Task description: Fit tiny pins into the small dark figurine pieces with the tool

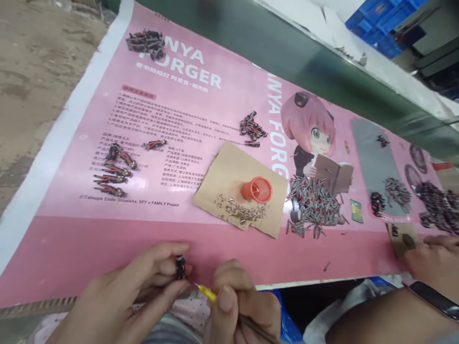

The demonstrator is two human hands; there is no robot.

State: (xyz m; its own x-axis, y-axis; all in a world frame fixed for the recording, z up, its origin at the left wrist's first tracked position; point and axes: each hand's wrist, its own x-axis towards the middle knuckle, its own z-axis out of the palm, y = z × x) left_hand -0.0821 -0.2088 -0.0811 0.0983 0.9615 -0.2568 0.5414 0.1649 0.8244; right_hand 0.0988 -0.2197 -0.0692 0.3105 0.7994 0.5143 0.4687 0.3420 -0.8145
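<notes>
Fingertips of the left hand are closed in a pinching grip on a small black-and-red part, held just above the near edge of the pink poster that covers the counter. Just right of that grip, a yellow-tipped tool is clasped in the right hand, its tip aimed at the part and almost touching it. Beyond both grips, a piece of cardboard is seen bearing an orange cup and small screws. Finished parts are laid out far beyond the left grip. Another person's hand rests at the far right.
</notes>
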